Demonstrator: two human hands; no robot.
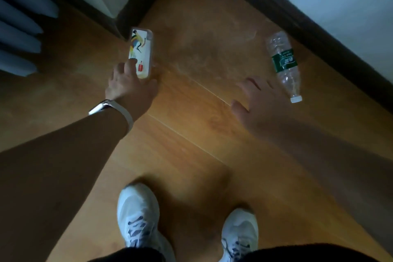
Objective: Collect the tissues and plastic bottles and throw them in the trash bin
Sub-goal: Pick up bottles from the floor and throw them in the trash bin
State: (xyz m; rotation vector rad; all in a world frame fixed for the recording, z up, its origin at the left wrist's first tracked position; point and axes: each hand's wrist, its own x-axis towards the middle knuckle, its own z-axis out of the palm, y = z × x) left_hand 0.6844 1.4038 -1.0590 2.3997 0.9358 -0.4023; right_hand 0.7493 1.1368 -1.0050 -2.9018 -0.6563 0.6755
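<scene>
A clear plastic bottle (284,64) is lying on its side on the wooden floor (191,134) in the upper right of the frame, just beside the dark baseboard (319,27). Its white cap (296,99) is pointing toward the lower right, and a green label (284,59) is wrapping its middle. It looks empty and a little crumpled, so it is probably going to be light and may skid when touched.

The right hand (255,102) is hovering right of centre, just left of the bottle and apart from it. Its fingers are spread wide and holding nothing, and its outline is showing blurred. Spreading the fingers like that seems to be preparation for closing round the bottle's body.

The left hand (129,85) is sitting left of centre and wearing a pale wristband (119,108). Its fingers are curling round the lower end of a phone (140,49) with a colourful picture on its back. Whether the phone is resting on the floor or being held just above it cannot be told. That hand being occupied is likely why the right one is going for the bottle.

Two white shoes (138,215) are standing at the bottom centre, and grey curtain folds (19,34) are hanging at the upper left. No tissues and no trash bin are showing here, so the collecting appears to be at an early stage.
</scene>
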